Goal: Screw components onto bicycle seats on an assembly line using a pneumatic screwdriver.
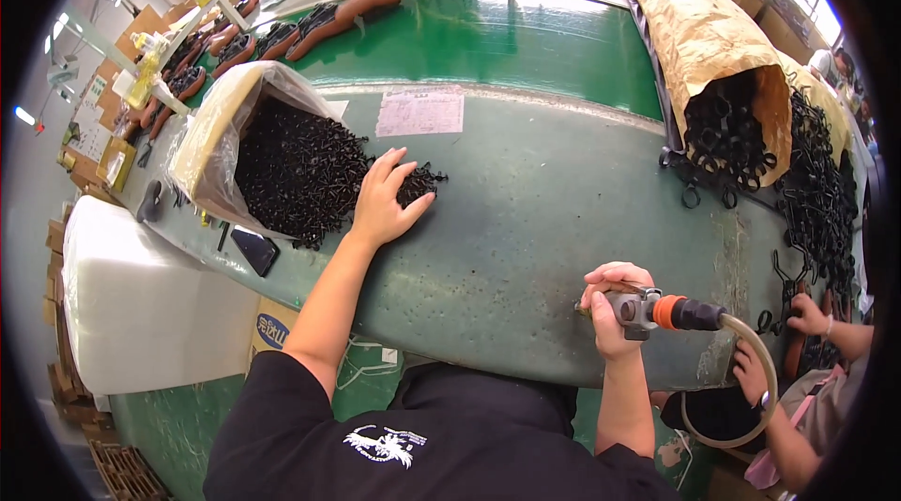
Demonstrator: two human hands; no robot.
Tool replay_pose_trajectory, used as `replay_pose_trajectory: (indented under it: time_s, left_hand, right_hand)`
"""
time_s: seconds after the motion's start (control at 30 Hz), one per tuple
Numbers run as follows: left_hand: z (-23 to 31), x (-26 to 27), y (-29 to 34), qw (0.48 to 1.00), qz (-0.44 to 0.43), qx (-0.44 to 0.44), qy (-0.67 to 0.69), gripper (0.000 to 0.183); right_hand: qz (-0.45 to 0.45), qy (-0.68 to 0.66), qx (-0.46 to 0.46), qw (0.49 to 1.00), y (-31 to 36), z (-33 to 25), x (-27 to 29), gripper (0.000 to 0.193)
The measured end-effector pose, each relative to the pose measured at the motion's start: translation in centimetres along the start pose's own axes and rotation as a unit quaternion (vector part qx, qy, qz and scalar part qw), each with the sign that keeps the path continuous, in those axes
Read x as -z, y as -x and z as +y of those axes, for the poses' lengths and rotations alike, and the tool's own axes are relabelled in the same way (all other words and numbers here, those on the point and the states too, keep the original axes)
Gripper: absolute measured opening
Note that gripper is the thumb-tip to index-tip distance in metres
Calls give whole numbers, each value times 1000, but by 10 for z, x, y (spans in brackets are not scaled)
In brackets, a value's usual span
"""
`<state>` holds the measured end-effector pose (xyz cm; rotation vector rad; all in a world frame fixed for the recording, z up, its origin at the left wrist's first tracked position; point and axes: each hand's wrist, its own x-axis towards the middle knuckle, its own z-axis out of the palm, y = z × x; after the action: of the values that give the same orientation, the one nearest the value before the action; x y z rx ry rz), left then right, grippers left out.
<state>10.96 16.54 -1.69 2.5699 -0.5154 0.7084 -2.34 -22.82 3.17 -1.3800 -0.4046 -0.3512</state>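
Observation:
My left hand (383, 201) rests with fingers spread on the edge of a heap of small black screws (296, 168). The heap spills onto the grey-green tabletop from a tipped bag (211, 149) with a clear plastic liner. A few loose screws (419, 184) lie beside my fingertips. My right hand (615, 304) is wrapped round an air-driven power tool (638, 310) with a metal body and an orange collar. Its pale hose (765, 351) loops down to the right. The tool's tip is mostly hidden by my fingers.
A paper sack (709, 32) of black ring clips lies at back right, near more black clips (817, 191). A co-worker's hands (809, 316) are at far right. A paper sheet (420, 113), a phone (255, 248), a green belt (526, 41) and brown curved pieces (347, 13) also show.

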Motion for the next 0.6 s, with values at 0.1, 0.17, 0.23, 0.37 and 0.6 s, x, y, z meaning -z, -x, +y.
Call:
replay_pose_trajectory:
  time_s: [0.1, 0.17, 0.23, 0.37, 0.6]
  left_hand:
    - [5, -15, -11, 1000, 12, 14, 2, 53]
    - [6, -22, -18, 999, 29, 10, 39, 35]
    - [2, -25, -20, 999, 21, 10, 48, 28]
    - [8, -19, -17, 994, -8, 0, 108, 17]
    - [-13, 24, 4, 995, 94, -24, -8, 28]
  right_hand:
    - [14, 30, 8, 999, 0, 5, -6, 37]
    - [6, 35, 11, 999, 2, 7, -7, 37]
    - [-2, 38, 12, 999, 1, 10, -8, 37]
    - [13, 36, 34, 999, 5, 6, -8, 39]
    - [48, 41, 55, 996, 13, 7, -5, 38]
